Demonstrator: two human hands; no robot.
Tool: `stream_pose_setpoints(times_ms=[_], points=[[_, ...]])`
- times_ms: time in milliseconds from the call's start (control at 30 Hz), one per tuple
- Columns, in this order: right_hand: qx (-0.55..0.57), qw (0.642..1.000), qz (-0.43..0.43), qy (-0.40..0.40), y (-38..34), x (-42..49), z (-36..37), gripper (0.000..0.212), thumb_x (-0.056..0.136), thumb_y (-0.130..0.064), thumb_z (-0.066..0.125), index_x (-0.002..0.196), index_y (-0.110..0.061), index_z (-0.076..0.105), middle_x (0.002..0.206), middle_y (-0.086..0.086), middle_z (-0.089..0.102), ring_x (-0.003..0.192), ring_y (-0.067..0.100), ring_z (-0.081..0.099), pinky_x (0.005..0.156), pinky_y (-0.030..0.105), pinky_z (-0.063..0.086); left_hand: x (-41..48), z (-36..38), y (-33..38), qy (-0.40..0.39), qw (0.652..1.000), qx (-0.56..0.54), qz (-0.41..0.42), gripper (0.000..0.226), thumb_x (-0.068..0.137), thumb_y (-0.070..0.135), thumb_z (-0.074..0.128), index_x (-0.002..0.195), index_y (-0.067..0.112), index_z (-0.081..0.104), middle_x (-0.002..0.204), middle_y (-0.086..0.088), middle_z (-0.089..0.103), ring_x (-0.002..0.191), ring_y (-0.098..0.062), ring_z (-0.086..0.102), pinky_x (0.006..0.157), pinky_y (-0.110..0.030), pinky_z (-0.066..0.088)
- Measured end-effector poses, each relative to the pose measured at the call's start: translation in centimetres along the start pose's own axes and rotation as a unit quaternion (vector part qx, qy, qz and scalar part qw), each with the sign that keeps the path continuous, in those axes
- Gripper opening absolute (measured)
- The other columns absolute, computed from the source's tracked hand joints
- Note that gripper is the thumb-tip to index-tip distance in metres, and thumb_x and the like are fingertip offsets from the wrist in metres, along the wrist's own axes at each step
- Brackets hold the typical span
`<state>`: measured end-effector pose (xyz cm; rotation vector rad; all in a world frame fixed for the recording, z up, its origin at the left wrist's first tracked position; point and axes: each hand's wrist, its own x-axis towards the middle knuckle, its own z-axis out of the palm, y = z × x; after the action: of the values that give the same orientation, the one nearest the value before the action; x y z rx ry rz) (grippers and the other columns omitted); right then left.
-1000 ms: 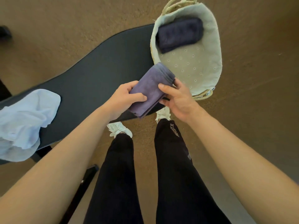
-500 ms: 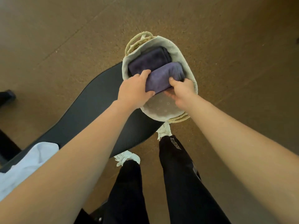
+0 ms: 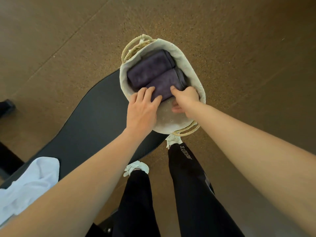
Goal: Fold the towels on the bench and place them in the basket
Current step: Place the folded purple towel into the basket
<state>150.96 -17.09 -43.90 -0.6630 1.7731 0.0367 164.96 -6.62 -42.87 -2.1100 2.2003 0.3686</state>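
The woven basket (image 3: 192, 66), lined with pale cloth, sits on the end of the black bench (image 3: 85, 127). Two folded towels lie inside it, side by side: a dark purple towel (image 3: 150, 67) at the far side and a lighter purple towel (image 3: 164, 82) nearer me. My left hand (image 3: 142, 110) rests on the near left corner of the lighter towel with its fingers fairly straight. My right hand (image 3: 186, 98) has its thumb on top of that towel's near right corner, its fingers curled below the edge. An unfolded white towel (image 3: 32, 182) lies on the bench at lower left.
My legs in black trousers and my white shoes (image 3: 136, 167) stand by the bench's near edge. The floor around is brown speckled carpet. A dark object (image 3: 6, 106) sits on the floor at far left. The basket's rope handles (image 3: 135, 47) stick out at both ends.
Both hands carried the lighter purple towel from above the bench into the basket and set it down beside the dark towel. My left hand's fingers have flattened on top.
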Motion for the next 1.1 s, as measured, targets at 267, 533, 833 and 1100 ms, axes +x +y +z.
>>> stream_pose_setpoints(times_ms=[267, 533, 833, 1100], points=[[-0.322, 0.813, -0.483, 0.042, 2.7, -3.5, -2.8, 0.040, 0.084, -0.009, 0.072, 0.123, -0.010, 0.061, 0.120, 0.010, 0.059, 0.107, 0.027, 0.057, 0.093, 0.038, 0.048, 0.8, -0.3, -0.1, -0.045, 0.997, -0.002, -0.058, 0.034, 0.083, 0.020, 0.065, 0.116, 0.025, 0.074, 0.129, -0.009, 0.059, 0.106, -0.037, 0.056, 0.085, -0.044, 0.040], [-0.563, 0.746, -0.352, -0.047, 0.6, -0.4, -1.8, 0.084, 0.098, -0.020, 0.059, 0.163, -0.035, 0.009, 0.171, -0.001, -0.009, 0.158, 0.020, -0.003, 0.118, 0.045, 0.036, 2.2, -0.5, 0.0, -0.083, 0.994, 0.032, -0.068, 0.030, 0.088, 0.022, 0.062, 0.115, 0.029, 0.073, 0.130, -0.007, 0.056, 0.108, -0.035, 0.054, 0.081, -0.045, 0.042], [-0.566, 0.757, -0.324, -0.033, -1.3, -2.3, -1.0, 0.071, 0.098, -0.026, 0.058, 0.160, -0.027, 0.025, 0.171, 0.008, 0.009, 0.155, 0.030, 0.015, 0.121, 0.045, 0.031, 2.0, -1.7, -0.4, -0.056, 0.990, -0.096, -0.091, 0.033, 0.087, 0.029, 0.055, 0.112, 0.024, 0.077, 0.124, -0.010, 0.058, 0.105, -0.038, 0.053, 0.083, -0.046, 0.042], [-0.353, 0.759, -0.546, 0.043, 1.6, -9.8, 4.5, 0.018, 0.089, -0.017, 0.065, 0.105, -0.012, 0.070, 0.103, 0.004, 0.067, 0.094, 0.025, 0.060, 0.082, 0.034, 0.048, -10.4, -3.3, -2.6, 0.007, 0.878, -0.421, -0.227, 0.018, 0.098, 0.021, 0.065, 0.113, 0.024, 0.075, 0.109, 0.006, 0.067, 0.095, -0.013, 0.064, 0.084, -0.034, 0.055]])
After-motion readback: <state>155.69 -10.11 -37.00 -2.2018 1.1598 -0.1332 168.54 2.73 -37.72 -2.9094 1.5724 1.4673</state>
